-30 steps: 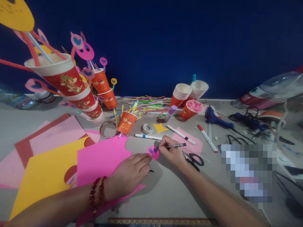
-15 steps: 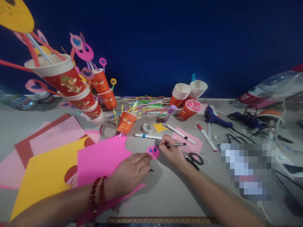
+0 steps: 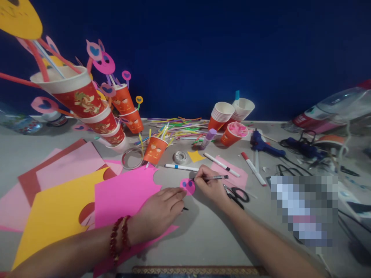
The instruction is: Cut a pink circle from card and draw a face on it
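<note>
A small bright pink paper disc (image 3: pixel 189 187) with two blue ovals like eyes lies on the grey table. My left hand (image 3: pixel 162 210), a red bead bracelet at its wrist, rests fairly flat with its fingertips on the disc's left edge. From beneath those fingers pokes a thin black tip (image 3: pixel 185 209), its other end hidden. My right hand (image 3: pixel 209 184) is closed around a black pen (image 3: pixel 216 177), whose point is at the disc's upper right. Black-handled scissors (image 3: pixel 240 195) lie just right of that hand, and a white marker with a blue band (image 3: pixel 180 167) just beyond it.
Coloured paper sheets (image 3: pixel 62 200) overlap on the left. Decorated paper cups (image 3: pixel 84 96) stand stacked behind them. An orange cup of sticks (image 3: pixel 155 150), a tape roll (image 3: pixel 180 156) and a glue stick (image 3: pixel 208 139) sit centrally. Blue glue guns (image 3: pixel 265 144) with cables lie right.
Both hands, the pen and the pink disc look almost the same as before. The view has shifted very slightly.
</note>
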Available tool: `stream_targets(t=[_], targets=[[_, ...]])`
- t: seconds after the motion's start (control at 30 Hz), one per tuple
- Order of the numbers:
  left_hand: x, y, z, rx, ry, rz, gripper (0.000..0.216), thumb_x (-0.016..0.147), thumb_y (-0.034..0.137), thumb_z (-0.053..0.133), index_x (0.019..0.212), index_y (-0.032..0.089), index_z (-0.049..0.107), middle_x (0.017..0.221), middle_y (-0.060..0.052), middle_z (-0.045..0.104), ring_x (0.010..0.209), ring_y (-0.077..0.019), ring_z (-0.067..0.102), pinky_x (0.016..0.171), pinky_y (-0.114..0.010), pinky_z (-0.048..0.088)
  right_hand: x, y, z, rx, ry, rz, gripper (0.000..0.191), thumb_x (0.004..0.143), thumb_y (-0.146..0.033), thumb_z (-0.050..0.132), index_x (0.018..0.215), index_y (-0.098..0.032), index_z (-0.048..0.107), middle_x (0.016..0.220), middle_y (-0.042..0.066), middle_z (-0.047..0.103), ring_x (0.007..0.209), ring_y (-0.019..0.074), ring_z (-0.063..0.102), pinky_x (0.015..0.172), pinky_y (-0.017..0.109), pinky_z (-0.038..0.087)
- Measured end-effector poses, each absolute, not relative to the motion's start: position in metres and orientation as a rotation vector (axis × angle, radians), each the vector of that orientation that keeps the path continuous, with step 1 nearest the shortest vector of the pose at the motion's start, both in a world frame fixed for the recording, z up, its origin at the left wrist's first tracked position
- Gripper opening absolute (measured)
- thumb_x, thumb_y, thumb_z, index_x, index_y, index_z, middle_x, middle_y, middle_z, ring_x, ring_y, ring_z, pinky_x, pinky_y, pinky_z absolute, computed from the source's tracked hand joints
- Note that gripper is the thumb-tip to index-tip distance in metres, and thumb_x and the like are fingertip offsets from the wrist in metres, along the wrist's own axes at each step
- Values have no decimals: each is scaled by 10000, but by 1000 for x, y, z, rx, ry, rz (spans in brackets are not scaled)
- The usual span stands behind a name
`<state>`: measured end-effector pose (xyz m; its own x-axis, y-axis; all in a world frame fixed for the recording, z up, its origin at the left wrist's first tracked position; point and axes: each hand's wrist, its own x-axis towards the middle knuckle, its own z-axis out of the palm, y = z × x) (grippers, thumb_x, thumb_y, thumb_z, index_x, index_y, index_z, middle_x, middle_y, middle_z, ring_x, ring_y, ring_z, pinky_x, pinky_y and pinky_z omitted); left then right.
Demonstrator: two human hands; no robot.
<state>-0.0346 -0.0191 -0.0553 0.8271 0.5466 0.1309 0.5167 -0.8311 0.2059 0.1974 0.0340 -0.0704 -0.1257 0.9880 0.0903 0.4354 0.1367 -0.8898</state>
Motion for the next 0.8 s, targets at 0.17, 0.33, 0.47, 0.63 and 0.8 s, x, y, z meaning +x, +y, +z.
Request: stream_targets(t=[0.17, 0.33, 0.47, 0.63, 0.8], targets=[[-35, -19, -56, 2839, 830, 291, 306, 928, 120, 524, 1226, 124, 595, 1478, -125, 546, 1381, -264, 474, 1143, -414, 401, 198, 34, -72, -1386, -1671, 950, 162, 788, -173, 537, 658, -235, 463, 575, -52, 459, 541, 132, 402, 501, 259, 282], [-35, -19, -55, 2837, 831, 278, 305, 924, 121, 533, 1223, 123, 595, 1481, -129, 541, 1386, -264, 470, 1142, -420, 405, 197, 34, -73, -1381, -1662, 951, 163, 791, -170, 541, 659, -231, 467, 577, -51, 462, 542, 128, 405, 507, 259, 287], [-35, -19, -56, 2841, 823, 273, 286, 946, 144, 527, 1222, 124, 598, 1476, -135, 544, 1383, -265, 473, 1140, -422, 407, 197, 34, -70, -1346, -1618, 964, 169, 780, -168, 540, 646, -230, 457, 573, -48, 447, 540, 126, 394, 501, 258, 287], [-35, -19, -57, 2832, 827, 260, 293, 940, 169, 544, 1227, 134, 591, 1478, -136, 541, 1389, -268, 467, 1133, -425, 414, 197, 32, -68, -1345, -1589, 971, 189, 776, -176, 536, 629, -234, 433, 552, -54, 414, 520, 124, 372, 490, 262, 266], [-35, -19, -60, 2829, 832, 280, 281, 940, 170, 548, 1217, 138, 589, 1466, -136, 553, 1388, -270, 469, 1125, -432, 425, 198, 32, -69, -1366, -1638, 961, 163, 774, -173, 522, 640, -234, 452, 564, -49, 441, 528, 130, 389, 503, 269, 276]])
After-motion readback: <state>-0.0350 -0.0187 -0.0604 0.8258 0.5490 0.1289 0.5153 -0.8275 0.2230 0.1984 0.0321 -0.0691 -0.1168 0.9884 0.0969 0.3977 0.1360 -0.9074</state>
